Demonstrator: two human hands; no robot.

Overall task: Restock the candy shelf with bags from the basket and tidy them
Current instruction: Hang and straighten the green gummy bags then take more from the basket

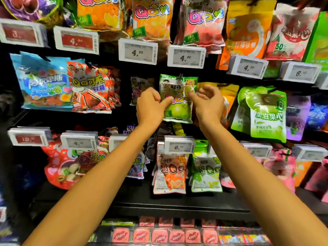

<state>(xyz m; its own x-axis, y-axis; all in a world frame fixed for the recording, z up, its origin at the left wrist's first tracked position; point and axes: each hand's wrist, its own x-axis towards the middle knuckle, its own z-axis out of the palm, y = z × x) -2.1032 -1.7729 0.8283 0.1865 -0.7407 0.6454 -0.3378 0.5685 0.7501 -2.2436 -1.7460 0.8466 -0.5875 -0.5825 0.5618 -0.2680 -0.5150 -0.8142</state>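
Both arms out fwd, raised. L hand (150, 106) & R hand (208, 103) side by side — fingers curled, pinching bag (178, 112).

I have the left hand (150, 107) gripping the green bag (177, 110) at its left edge and the right hand (207, 103) pinching its right edge. The widest way in is the dark gap left of my left hand, reaching to the red cola bags (92, 93); only a purple bag (137, 89) hangs deep inside it. The right is tight: a yellow bag (229, 96) hangs just behind my right hand, and green apple pouches (266, 110) crowd beside that. Overhead, the upper left tag (138, 51) and upper right tag (186, 56) jut forward. Below, the lower tag (179, 145) sticks out between my forearms.
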